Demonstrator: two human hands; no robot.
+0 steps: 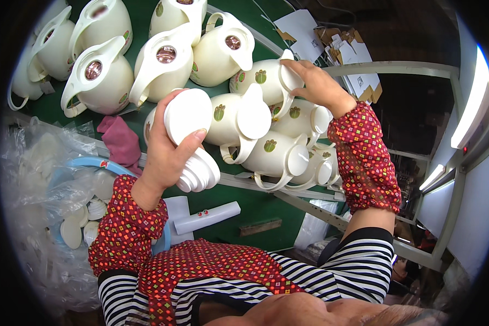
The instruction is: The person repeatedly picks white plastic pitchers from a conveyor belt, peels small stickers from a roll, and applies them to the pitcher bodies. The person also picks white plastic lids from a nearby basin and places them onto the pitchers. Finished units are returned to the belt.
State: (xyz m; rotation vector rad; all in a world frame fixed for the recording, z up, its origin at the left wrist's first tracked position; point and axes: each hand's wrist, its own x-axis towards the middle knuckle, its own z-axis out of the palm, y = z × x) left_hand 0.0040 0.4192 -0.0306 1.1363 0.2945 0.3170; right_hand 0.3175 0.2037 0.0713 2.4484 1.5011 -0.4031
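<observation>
My left hand point(165, 152) is closed around a stack of white round plastic lids point(200, 171), thumb across the side and one lid's flat face upward. To the right, my right hand point(320, 86) grips a white lid point(292, 77) on the mouth of a cream vacuum jug point(258, 79), thumb and fingers at opposite edges. Just beside the lid stack stands a lidded jug point(228, 117), with another lidded jug point(271, 152) near it and several more to the right. Farther left, uncovered jugs such as this jug point(165, 60) show shiny mirrored openings.
At the left, clear plastic bags point(27, 179) and a blue-rimmed basin point(100, 163) hold loose white lids. A pink cloth point(119, 142) lies on the green table point(233, 209) near a white strip point(207, 217) and a dark bar point(261, 227). Cardboard pieces point(348, 49) sit at the far right.
</observation>
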